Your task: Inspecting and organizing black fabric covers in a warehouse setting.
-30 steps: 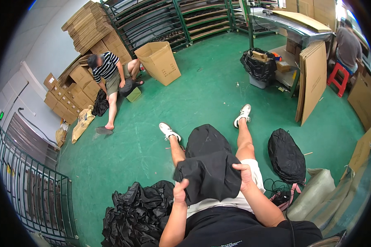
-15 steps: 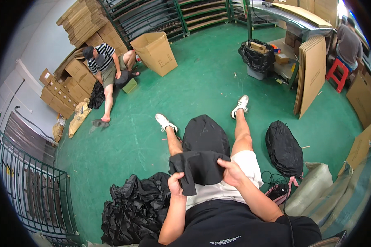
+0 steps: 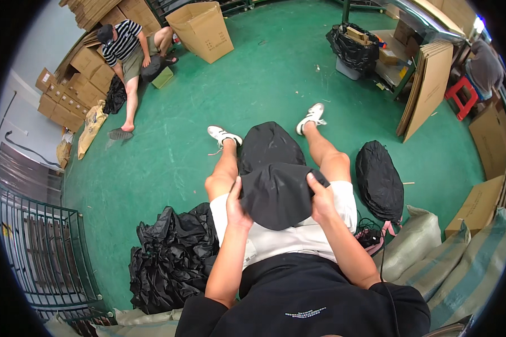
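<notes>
A rounded piece of black fabric (image 3: pixel 278 196) is spread between my two hands above my lap. My left hand (image 3: pixel 238 209) grips its left edge, thumb up. At its right edge, my right hand (image 3: pixel 321 201) pinches the cloth, with the thumb on top and the other fingers partly hidden. Just beyond, between my legs, sits a dark rounded black fabric bundle (image 3: pixel 271 145); the held piece overlaps its near end. A crumpled heap of black fabric (image 3: pixel 171 255) lies on the floor by my left side. To my right lies an oval black fabric pile (image 3: pixel 379 182).
Pale woven sacks (image 3: pixel 419 238) and a pink strap (image 3: pixel 387 229) with black cords are at my right. Flat cardboard sheets (image 3: pixel 430 92) lean on a workbench near a black-lined bin (image 3: pixel 351 50). A person (image 3: pixel 132 50) sits far left beside an open carton (image 3: pixel 202 31); another sits far right.
The black fabric piece has gone from folded and bunched to spread out and rounded. My left hand has shifted to its left edge. The view has tilted downward.
</notes>
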Demonstrator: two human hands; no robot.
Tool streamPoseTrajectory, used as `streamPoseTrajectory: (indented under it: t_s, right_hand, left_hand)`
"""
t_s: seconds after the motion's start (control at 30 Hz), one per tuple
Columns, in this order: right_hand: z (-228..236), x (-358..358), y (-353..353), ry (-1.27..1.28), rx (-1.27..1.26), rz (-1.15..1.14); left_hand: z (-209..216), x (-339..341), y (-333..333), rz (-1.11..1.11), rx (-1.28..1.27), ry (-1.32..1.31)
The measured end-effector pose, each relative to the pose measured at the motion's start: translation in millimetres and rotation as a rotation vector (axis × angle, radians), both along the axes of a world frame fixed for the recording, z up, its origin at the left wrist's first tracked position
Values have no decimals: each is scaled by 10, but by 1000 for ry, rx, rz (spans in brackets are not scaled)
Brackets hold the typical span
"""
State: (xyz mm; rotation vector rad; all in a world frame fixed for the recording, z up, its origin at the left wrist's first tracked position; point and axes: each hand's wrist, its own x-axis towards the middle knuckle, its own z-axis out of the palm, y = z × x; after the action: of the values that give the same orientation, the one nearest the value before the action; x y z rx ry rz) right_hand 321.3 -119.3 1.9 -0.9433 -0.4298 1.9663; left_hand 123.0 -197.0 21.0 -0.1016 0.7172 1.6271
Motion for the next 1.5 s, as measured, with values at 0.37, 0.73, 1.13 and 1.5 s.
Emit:
streamPoseTrajectory:
  t_s: [0.37, 0.73, 1.13, 1.5]
  right_hand:
    - [156, -561, 1278, 231, 60, -93]
    - [-25, -1216, 2152, 121, 229, -104]
    - [-2411, -914, 1647, -689, -178, 128]
    - [-2690, -452, 1192, -955, -283, 159]
  left_hand:
    - [-169, -901, 1275, -60, 63, 350]
    - [-85, -1361, 1918, 132, 204, 458]
    - [-2708, -1026, 1338, -10, -683, 528]
    - [-2716, -527, 807, -155, -1038, 694]
